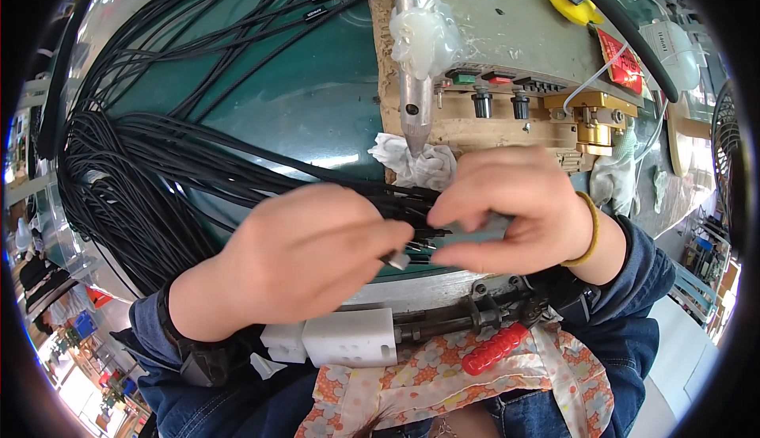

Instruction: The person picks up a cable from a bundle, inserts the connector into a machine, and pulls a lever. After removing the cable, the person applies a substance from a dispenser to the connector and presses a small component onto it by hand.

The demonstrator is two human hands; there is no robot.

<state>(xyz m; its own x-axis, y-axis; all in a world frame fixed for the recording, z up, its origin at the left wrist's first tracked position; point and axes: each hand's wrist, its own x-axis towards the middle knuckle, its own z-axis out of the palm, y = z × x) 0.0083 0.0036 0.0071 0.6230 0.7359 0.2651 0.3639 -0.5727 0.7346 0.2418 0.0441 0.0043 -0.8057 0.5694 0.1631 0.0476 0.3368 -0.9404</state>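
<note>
My left hand [305, 252] is closed, pinching a black cable whose connector [396, 261] with a light metal tip pokes out past the fingertips. Just to the right, my right hand [518, 212] curves in a C shape, thumb and fingers apart, with nothing visible between them. Between the two hands lie the ends of several black cables [423, 236], some with metal plug tips. They belong to a thick bundle of black cables [182, 149] running in from the left. Both hands are slightly blurred.
A metal nozzle [413, 66] with a whitish glue-like lump points down at crumpled white tissue [427, 167]. Behind my right hand stands a grey control box [499, 42] with knobs. A toggle clamp with a red handle [495, 349] and white blocks [348, 337] line the near edge.
</note>
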